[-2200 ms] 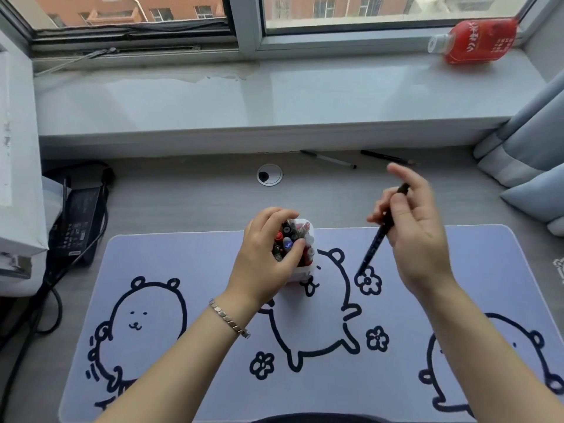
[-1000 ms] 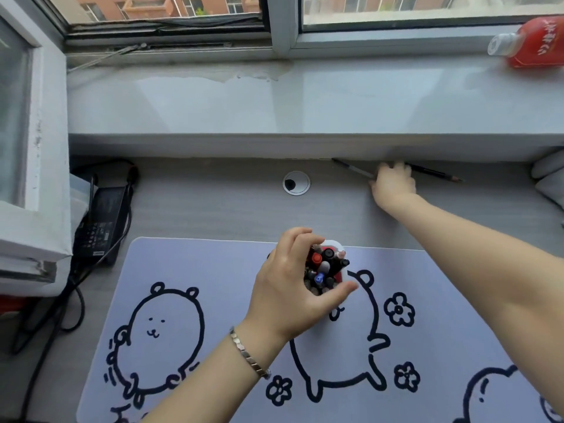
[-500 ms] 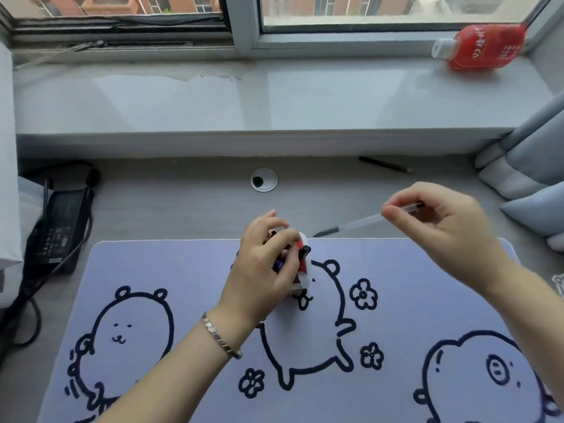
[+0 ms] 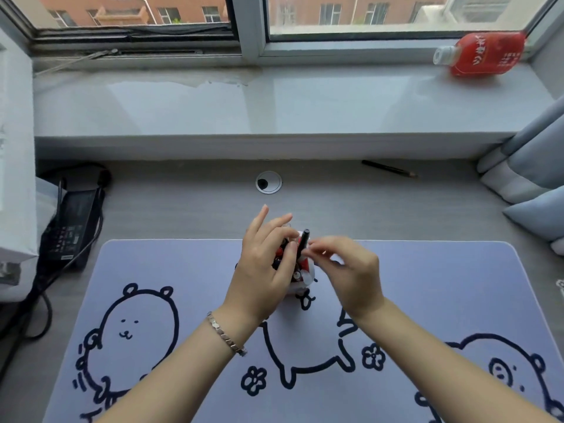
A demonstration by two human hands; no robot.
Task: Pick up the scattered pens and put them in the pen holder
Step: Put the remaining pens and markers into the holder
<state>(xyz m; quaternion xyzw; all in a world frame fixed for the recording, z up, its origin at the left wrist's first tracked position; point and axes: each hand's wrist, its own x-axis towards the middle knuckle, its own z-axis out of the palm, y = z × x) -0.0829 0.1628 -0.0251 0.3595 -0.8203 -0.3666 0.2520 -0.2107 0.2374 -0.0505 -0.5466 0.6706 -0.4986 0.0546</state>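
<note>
A small white pen holder (image 4: 306,277) full of red, black and blue pens stands on the lilac desk mat, mostly hidden by my hands. My left hand (image 4: 264,270) wraps around its left side and holds it. My right hand (image 4: 348,270), blurred by motion, pinches a black-capped pen (image 4: 303,244) that stands nearly upright in the holder's top. One dark pencil (image 4: 389,169) lies loose on the grey desk at the back right, under the window sill.
The lilac mat (image 4: 442,285) with bear drawings covers the near desk. A cable grommet (image 4: 268,183) sits behind the holder. A black power adapter (image 4: 71,221) with cables lies left. A red bottle (image 4: 482,54) lies on the sill; curtain and cushion (image 4: 537,218) at right.
My right hand took a pen from the back of the desk, carried it to the holder and now has it upright in the top. One pencil stays behind. My left hand stayed on the holder.
</note>
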